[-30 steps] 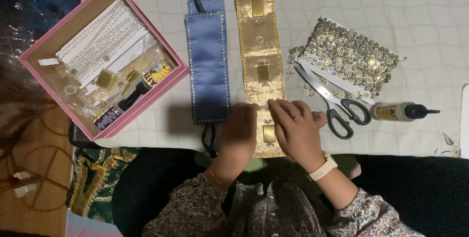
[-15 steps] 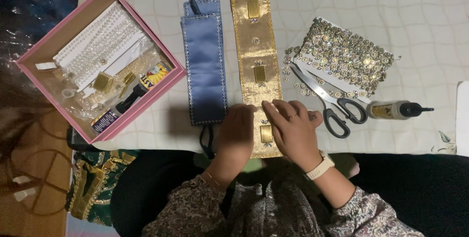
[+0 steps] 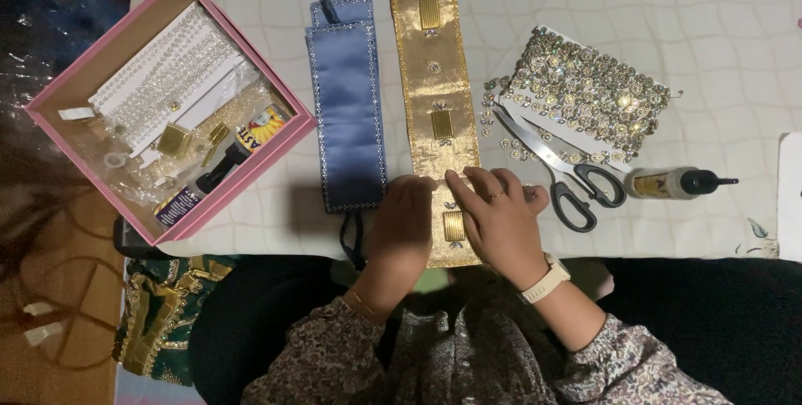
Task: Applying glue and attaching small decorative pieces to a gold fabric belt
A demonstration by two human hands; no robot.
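Observation:
A long gold fabric band (image 3: 434, 79) with rectangular gold ornaments lies lengthwise on the white quilted table (image 3: 693, 4). My left hand (image 3: 403, 225) rests on the band's near end from the left, fingers curled down onto it. From the right, my right hand (image 3: 499, 220) presses its fingertips on the same end, just above a gold ornament (image 3: 453, 226). A pale watch sits on my right wrist. A blue satin band (image 3: 347, 113) lies parallel, just left of the gold one.
A pink box (image 3: 171, 108) of trims, small gold pieces and a glue tube stands at the left. Scissors (image 3: 558, 169), a sequined gold trim piece (image 3: 585, 92) and a glue bottle (image 3: 672, 182) lie to the right. The table's near edge runs under my wrists.
Both hands stay on the gold band's near end, fingers shifting only slightly. The view has drifted a little.

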